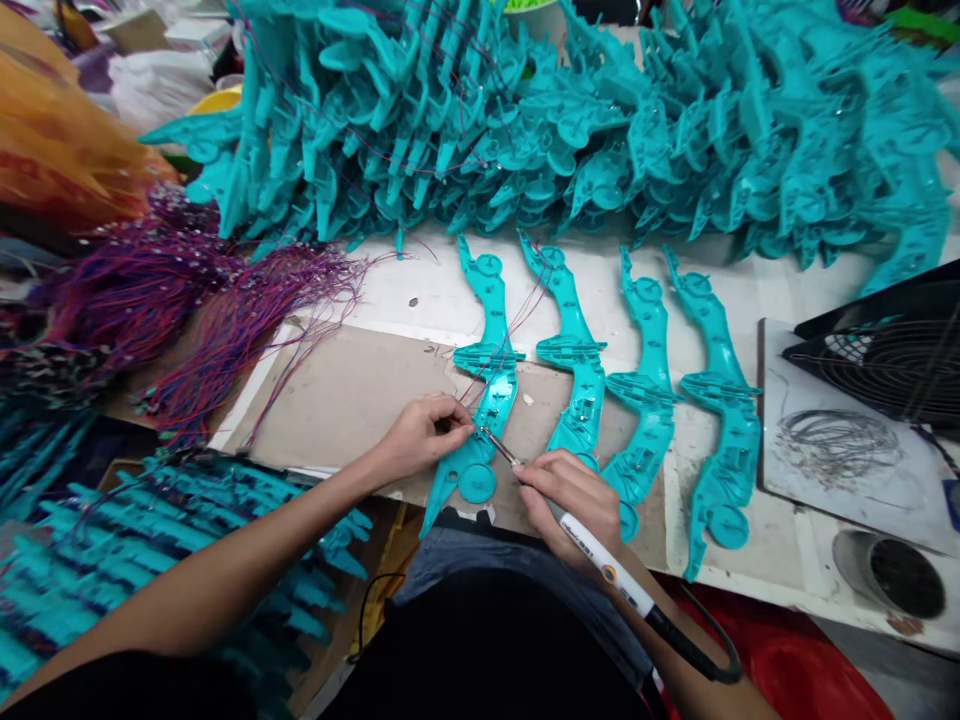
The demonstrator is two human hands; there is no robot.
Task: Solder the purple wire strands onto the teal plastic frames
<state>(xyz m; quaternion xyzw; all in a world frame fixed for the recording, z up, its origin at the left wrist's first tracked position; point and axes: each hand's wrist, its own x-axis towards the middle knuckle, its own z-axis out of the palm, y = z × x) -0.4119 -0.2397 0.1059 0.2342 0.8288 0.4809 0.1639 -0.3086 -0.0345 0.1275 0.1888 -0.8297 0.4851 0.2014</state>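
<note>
My right hand (574, 500) grips a white-handled soldering iron (600, 556), its metal tip pointing up and left. That tip meets the lower part of a teal bow-shaped plastic piece (498, 398), right beside the fingertips of my left hand (426, 432). The left thumb and forefinger are pinched together on a thin wire (517, 322), one of a few red and blue strands crossing the piece. Three similar teal pieces lie in a row to the right: one nearest (570, 330), then another (646, 360), then the last (716, 390). My right hand partly hides the nearer ones.
Teal pieces form a large heap (570, 130) along the back. Bundled red and blue wires (202, 330) lie left. More teal pieces (150, 560) are stacked lower left. At right are a black fan (892, 350), a board with wire scraps (840, 450) and a dark-filled cup (904, 578).
</note>
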